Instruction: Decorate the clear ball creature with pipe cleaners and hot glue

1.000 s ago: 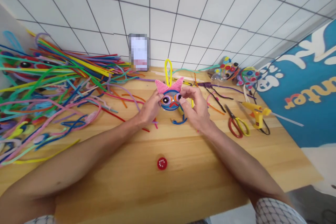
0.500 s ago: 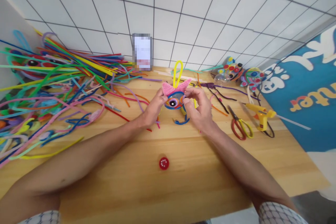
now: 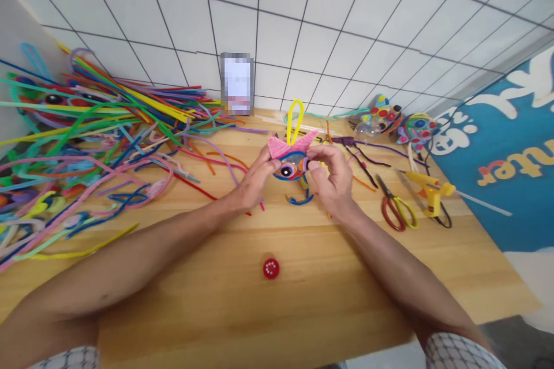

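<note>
Both hands hold a pipe-cleaner ornament (image 3: 286, 172) above the middle of the table. It has pink pointed ears, a yellow hanging loop (image 3: 295, 121) on top and a round eye with a black centre. My left hand (image 3: 256, 180) is closed on its left edge, thumb on the front. My right hand (image 3: 331, 179) pinches its right side with thumb and forefinger, partly hiding a second purple-rimmed eye. A curled blue pipe cleaner (image 3: 300, 202) shows just below the ornament. Nearer me on the wood lies a small red round piece with white dots (image 3: 271, 268).
Heaped pipe cleaners (image 3: 130, 121) cover the table's left. A phone (image 3: 237, 83) leans on the tiled wall. Scissors (image 3: 397, 207) and a yellow glue gun (image 3: 430, 187) lie right of my right hand. Two decorated ornaments (image 3: 418, 130) stand at the back right.
My right thumb and fingers have shifted slightly at the ornament's right side, and more of the second eye's rim shows. The ornament stays in both hands.
</note>
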Demonstrator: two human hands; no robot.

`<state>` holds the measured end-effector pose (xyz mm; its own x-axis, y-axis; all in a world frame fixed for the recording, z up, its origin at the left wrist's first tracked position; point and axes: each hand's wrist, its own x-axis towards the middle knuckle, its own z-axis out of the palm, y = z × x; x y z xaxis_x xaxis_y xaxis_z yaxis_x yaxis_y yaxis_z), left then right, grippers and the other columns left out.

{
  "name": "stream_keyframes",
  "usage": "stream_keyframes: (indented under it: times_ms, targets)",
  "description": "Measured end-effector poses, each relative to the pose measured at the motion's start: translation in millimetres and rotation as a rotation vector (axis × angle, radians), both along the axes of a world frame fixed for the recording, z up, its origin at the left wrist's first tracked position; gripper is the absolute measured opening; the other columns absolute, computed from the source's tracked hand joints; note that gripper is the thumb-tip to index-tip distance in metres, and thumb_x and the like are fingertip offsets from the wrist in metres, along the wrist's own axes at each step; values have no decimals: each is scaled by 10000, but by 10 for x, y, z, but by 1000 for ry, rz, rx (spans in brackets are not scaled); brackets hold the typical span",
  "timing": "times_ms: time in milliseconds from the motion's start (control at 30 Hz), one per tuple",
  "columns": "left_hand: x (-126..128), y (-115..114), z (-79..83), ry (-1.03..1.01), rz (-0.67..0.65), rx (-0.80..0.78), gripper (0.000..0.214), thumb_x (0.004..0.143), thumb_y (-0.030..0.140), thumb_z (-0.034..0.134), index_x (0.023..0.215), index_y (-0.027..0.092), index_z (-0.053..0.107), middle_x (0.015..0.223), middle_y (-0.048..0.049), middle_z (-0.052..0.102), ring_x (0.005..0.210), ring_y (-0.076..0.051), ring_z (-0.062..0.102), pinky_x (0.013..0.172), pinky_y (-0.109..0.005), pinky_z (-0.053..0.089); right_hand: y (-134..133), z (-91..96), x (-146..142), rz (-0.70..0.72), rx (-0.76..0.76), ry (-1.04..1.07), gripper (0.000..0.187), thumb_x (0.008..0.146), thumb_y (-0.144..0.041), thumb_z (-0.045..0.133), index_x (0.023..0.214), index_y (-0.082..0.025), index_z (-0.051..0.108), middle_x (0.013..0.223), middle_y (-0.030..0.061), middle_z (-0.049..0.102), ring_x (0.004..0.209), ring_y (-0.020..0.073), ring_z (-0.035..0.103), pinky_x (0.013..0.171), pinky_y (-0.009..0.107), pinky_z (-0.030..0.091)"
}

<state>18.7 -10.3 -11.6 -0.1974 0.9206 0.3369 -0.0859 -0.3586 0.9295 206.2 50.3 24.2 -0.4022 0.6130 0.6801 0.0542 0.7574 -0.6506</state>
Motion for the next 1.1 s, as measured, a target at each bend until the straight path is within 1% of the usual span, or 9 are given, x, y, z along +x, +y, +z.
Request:
stream_keyframes:
  times_ms: [67, 200, 300, 400, 500, 600, 767, 900, 1100]
  targets:
    - [23, 19, 33, -109, -39, -26, 559, 897, 392, 595, 1432, 239, 645, 1401, -81, 734, 1444, -330, 584, 1284, -521, 408, 0, -5, 2, 4, 5, 0, 178, 1072, -363, 627, 1219, -275, 678, 1095, 47, 746, 987, 214, 734, 908, 417, 615]
    - [42, 8, 200, -344, -143, -73, 546, 800, 368, 652, 1327, 226, 678, 1314, -77, 772, 1379, -346, 647, 1228, -530, 471, -20, 20, 9, 13, 16, 0, 208, 1073, -339, 627, 1269, -282, 665, 1147, 55, 755, 1034, 221, 732, 945, 435, 610]
    - [15, -26, 298, -471, -150, -127, 444, 783, 363, 668, 1202, 218, 704, 1239, -84, 795, 1363, -361, 667, 1192, -539, 508, -42, 93, 11, 12, 79, -8, 234, 1070, -328, 612, 1294, -276, 654, 1190, 73, 746, 1059, 232, 722, 943, 451, 616]
    - [-36, -49, 316, -539, -168, -196, 310, 794, 364, 657, 1059, 213, 717, 1192, -92, 810, 1365, -371, 669, 1174, -553, 528, -54, 184, 14, -28, 189, -23, 238, 1053, -304, 613, 1287, -272, 650, 1180, 76, 747, 1051, 237, 710, 902, 449, 620]
    - [-86, -52, 285, -514, -199, -226, 247, 839, 402, 625, 956, 211, 729, 1186, -102, 820, 1359, -390, 674, 1166, -598, 533, -59, 244, 21, -45, 262, -58, 267, 1031, -274, 628, 1297, -284, 647, 1172, 69, 752, 1047, 244, 706, 884, 455, 614]
    - [-119, -47, 252, -387, -203, -229, 302, 906, 446, 554, 942, 220, 751, 1187, -109, 823, 1372, -402, 666, 1170, -654, 521, -64, 254, 28, -43, 276, -114, 299, 1008, -285, 646, 1307, -297, 651, 1199, 84, 746, 1074, 272, 702, 908, 494, 607]
    - [-139, -43, 245, -174, -202, -239, 442, 937, 551, 461, 1063, 243, 753, 1187, -97, 827, 1402, -405, 651, 1176, -689, 514, -61, 205, 19, -23, 289, -160, 276, 994, -291, 649, 1269, -307, 678, 1173, 85, 726, 1103, 291, 689, 939, 527, 594]
    - [-128, -39, 262, -184, -177, -226, 398, 899, 505, 507, 1064, 231, 744, 1182, -98, 830, 1378, -406, 670, 1170, -671, 527, -39, 165, 4, 2, 316, -147, 276, 1004, -254, 645, 1275, -304, 672, 1163, 87, 714, 1109, 285, 688, 941, 507, 593]
    - [-66, 13, 260, -152, -160, -135, 542, 860, 452, 519, 1297, 200, 715, 1267, -120, 798, 1392, -386, 657, 1204, -640, 505, 3, 111, 28, 11, 339, -146, 353, 997, -253, 661, 1346, -298, 634, 1216, 104, 696, 1142, 292, 681, 960, 509, 590]
